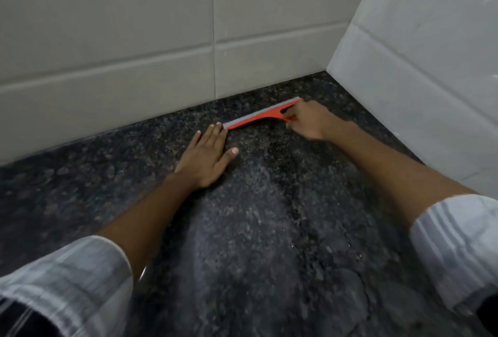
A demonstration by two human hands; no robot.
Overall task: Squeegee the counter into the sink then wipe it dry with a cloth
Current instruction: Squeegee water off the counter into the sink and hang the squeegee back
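Grey-tiled walls (pixel 107 48) meet in a corner behind a dark speckled granite worktop (pixel 269 228), which shows wet streaks and a few beads of water toward the near right. No sink and no cloth is in view. Two bare forearms in rolled pale striped sleeves (pixel 458 245) reach to the far edge. An orange squeegee (pixel 258 116) with a grey blade lies along the foot of the back wall, blade on the stone. Its handle sits in the grip of the right hand (pixel 310 121), fingers curled round it. The left hand (pixel 206 156) lies flat, fingers straight, tips at the blade's free end. This looks like the start of a squeegee stroke; next the blade wants a steady pull, edge held down, toward wherever the sink lies
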